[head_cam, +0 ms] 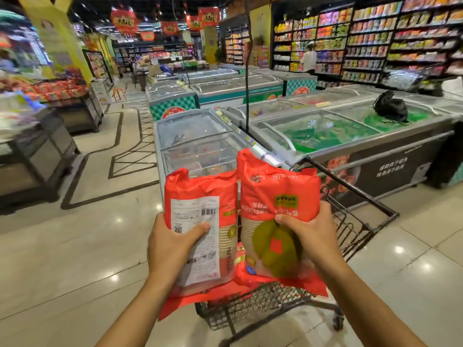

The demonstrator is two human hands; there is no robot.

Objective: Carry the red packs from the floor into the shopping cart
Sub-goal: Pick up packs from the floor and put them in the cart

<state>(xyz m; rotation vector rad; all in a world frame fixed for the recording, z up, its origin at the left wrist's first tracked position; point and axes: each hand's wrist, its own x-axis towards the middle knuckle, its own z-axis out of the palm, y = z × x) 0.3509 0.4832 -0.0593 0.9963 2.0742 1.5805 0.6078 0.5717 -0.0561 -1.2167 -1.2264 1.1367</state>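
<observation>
The single wide-angle camera, worn on the person's head, is looking forward and down. It is hanging close above the dark wire-mesh shopping cart (270,301) and facing along the glossy pale tiled floor (75,246) toward the glass-topped chest freezers (325,136), with stocked shelves (370,41) far behind.

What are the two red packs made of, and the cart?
The left red pack and the right red pack look like thin, glossy plastic film: their tops crumple and wrinkle. The left one carries a white printed label, probably paper. The shopping cart looks like dark-coated metal wire: a thin rigid mesh with stiffer bars.
</observation>
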